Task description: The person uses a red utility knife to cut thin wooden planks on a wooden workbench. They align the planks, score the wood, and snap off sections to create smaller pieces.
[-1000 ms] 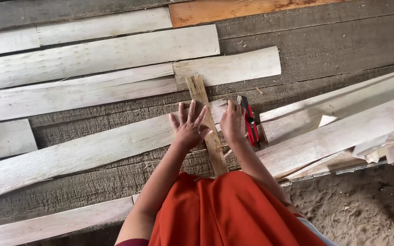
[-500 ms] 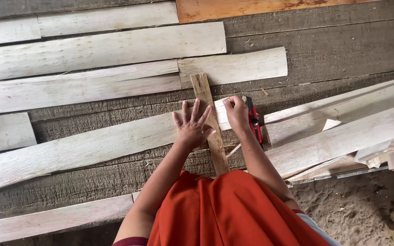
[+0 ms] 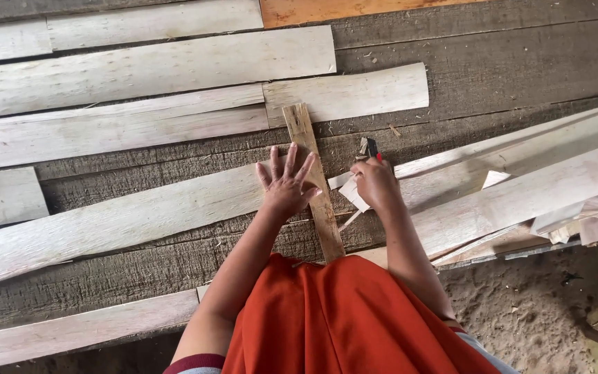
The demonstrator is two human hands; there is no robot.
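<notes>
A person in an orange garment works over a grey plank floor [image 3: 506, 62] strewn with pale wood strips. Two hands are in view. The left hand [image 3: 286, 185], released and fingers spread, presses flat where a narrow brown slat [image 3: 313, 176] crosses a long pale strip [image 3: 119, 221]. The right hand [image 3: 376, 183] is clenched around a red-and-black tool [image 3: 371, 147], just right of the slat. The slat, one alone, runs near to far, weathered and darker than the rest. Six pale strips lie to the left and far side; more are piled at right. One orange board [image 3: 340, 8] lies at the far edge.
</notes>
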